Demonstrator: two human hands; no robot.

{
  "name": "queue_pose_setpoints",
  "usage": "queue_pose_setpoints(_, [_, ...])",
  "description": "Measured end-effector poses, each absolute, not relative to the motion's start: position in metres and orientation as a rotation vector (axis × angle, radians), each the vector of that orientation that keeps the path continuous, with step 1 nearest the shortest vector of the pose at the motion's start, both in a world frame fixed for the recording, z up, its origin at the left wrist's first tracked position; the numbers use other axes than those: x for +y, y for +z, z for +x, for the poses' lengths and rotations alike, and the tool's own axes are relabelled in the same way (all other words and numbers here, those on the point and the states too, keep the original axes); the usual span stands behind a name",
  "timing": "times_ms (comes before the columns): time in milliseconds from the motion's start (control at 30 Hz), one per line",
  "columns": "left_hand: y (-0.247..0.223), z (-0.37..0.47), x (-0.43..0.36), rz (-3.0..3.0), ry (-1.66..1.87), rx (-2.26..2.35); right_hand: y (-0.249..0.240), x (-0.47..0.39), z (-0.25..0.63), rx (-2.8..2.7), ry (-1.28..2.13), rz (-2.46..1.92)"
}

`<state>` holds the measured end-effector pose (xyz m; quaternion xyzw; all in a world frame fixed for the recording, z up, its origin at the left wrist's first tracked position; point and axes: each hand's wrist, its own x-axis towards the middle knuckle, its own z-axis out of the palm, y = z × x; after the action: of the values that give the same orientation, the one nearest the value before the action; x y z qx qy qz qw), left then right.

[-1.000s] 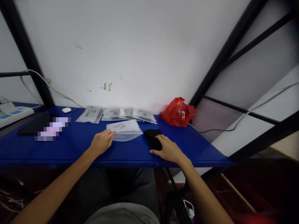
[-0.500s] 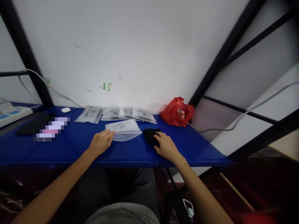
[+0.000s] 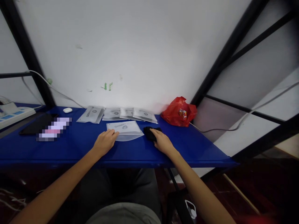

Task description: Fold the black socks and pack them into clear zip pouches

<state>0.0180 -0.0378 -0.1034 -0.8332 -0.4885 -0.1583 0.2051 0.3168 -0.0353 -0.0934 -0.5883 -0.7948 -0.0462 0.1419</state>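
Observation:
A translucent plastic bag (image 3: 126, 128) with dark printed letters and a round logo lies on the blue table in front of me. My left hand (image 3: 106, 141) grips its near left edge with bent fingers. To the right of the bag sits a black folded cloth (image 3: 149, 133). My right hand (image 3: 163, 142) is closed on the near right side of this cloth, the thumb low and the fingers over the top. The cloth's exact kind does not show, and the hand hides part of it.
Several similar printed bags (image 3: 144, 115) lie along the wall. A red plastic bag (image 3: 179, 112) stands at the back right. On the left are a white earphone case (image 3: 67, 110), a black flat device (image 3: 38, 124), a blurred-out phone-like item (image 3: 54, 129) and a power strip (image 3: 17, 115).
The plastic bag's far edge has sunk, and it lies flatter. My right hand has shifted a little left over the black cloth, which looks flatter. My left hand keeps its grip.

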Motion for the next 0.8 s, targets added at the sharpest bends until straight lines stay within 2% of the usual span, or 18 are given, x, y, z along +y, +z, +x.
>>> queue_pose_setpoints(167, [-0.089,0.026,-0.044,-2.350,-0.332,-1.470,-0.092,-0.026,0.316,-2.314,-0.150,-1.701])
queue_pose_setpoints(367, [-0.063,0.024,-0.046,-2.304,-0.246,-1.712,-0.078,-0.045,0.318,-2.250,0.010,-1.419])
queue_pose_setpoints(567, [-0.062,0.035,-0.051,-2.346,-0.161,-1.653,-0.075,-0.071,0.300,-2.096,-0.241,-1.064])
queue_pose_setpoints(800, [-0.059,0.044,-0.059,-2.348,-0.309,-1.641,-0.084,-0.077,0.271,-2.507,-0.265,-0.892])
